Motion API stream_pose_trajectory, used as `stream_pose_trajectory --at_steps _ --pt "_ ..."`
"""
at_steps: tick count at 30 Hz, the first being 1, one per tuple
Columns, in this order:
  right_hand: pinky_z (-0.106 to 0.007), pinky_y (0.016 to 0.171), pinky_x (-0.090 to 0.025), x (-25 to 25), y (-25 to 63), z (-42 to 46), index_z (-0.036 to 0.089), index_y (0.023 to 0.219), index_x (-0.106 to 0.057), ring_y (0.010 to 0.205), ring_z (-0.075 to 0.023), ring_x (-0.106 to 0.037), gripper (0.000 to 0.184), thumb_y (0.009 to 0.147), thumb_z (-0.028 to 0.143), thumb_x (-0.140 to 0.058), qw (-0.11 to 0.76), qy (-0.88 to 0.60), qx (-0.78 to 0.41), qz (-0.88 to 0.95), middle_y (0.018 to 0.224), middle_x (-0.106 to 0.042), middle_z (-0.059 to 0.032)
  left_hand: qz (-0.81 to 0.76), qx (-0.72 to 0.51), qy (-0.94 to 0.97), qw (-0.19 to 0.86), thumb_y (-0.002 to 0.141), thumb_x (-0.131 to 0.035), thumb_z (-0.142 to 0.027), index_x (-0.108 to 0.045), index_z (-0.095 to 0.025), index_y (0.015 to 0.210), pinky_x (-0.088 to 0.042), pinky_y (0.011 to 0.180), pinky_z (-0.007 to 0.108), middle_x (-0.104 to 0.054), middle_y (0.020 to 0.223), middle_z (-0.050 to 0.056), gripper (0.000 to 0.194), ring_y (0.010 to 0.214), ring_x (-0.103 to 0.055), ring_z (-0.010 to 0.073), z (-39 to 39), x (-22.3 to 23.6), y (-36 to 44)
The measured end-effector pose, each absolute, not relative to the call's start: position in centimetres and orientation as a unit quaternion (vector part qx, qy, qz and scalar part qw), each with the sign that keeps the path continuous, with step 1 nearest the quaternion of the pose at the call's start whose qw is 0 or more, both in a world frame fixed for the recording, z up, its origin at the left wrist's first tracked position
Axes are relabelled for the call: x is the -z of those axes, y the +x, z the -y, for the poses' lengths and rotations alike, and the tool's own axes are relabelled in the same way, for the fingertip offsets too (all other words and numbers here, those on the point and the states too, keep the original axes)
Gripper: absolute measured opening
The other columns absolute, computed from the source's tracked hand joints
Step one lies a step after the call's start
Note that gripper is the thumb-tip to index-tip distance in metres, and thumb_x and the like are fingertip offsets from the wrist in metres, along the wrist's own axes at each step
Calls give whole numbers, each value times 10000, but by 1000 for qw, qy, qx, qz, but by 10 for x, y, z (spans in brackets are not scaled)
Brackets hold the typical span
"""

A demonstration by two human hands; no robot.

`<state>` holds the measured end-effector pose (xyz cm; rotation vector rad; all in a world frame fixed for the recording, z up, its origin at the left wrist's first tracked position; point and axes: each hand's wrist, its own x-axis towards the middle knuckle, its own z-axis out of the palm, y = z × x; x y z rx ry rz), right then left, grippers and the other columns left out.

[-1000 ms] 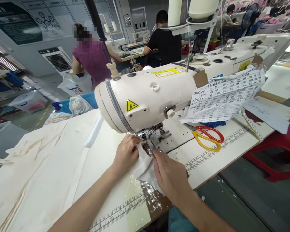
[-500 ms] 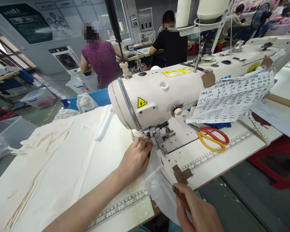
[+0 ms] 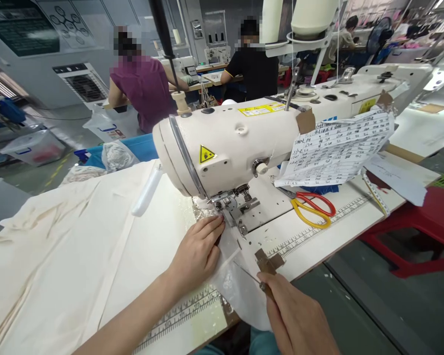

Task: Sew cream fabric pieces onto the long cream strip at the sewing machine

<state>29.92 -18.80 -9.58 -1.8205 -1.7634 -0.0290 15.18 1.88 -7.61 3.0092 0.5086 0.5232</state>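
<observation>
My left hand (image 3: pixel 198 249) lies beside the presser foot (image 3: pixel 227 209) of a white sewing machine (image 3: pixel 222 148). Its fingers are together and bent, pressing on a thin white piece of fabric (image 3: pixel 240 291); what is beneath the fingertips is hidden. That fabric runs from the foot area toward the table's front edge and hangs over it. My right hand (image 3: pixel 299 310) is closed around the handle of an awl (image 3: pixel 262 285). The awl's thin metal shaft points up and left over the fabric, its tip apart from my left fingers.
White cloth pieces (image 3: pixel 59 256) cover the table's left side. Scissors (image 3: pixel 313 209) with red and yellow handles lie right of the needle area, under a handwritten sheet (image 3: pixel 321 153). A red stool (image 3: pixel 410 231) stands at right. Two people sit at machines ahead.
The awl's shaft has swung to point more leftward over the fabric, and my right hand has turned with it. My left hand stays by the presser foot. The whole view has shifted slightly.
</observation>
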Motion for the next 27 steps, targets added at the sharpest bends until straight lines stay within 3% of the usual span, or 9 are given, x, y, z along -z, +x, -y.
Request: stream_pose_trajectory --at_steps 8,19,27 --pt "-336 543 -611 84 299 175 142 1231 -508 761 -244 -747 338 958 69 -323 266 -704 15 659 970 -738 -101 -185 -191 964 -12 970 -326 -155 -545 1 1338 -477 1082 518 -565 1365 178 456 1317 -456 320 -12 86 159" --pt "-299 472 -511 83 302 159 165 1163 -538 651 -223 -712 309 956 62 -333 246 -724 26 644 901 -708 -72 -198 -164 965 -51 998 -289 -211 -511 2 1357 -458 1052 495 -525 1382 194 473 1315 -437 329 -11 83 160" --pt "-302 517 -517 76 300 153 145 1251 -517 730 -227 -702 342 932 43 -449 220 -717 -18 661 955 -689 -71 -169 -160 969 -80 993 -306 -209 -503 3 1364 -391 1084 478 -508 1419 209 471 1348 -427 340 -1 81 157"
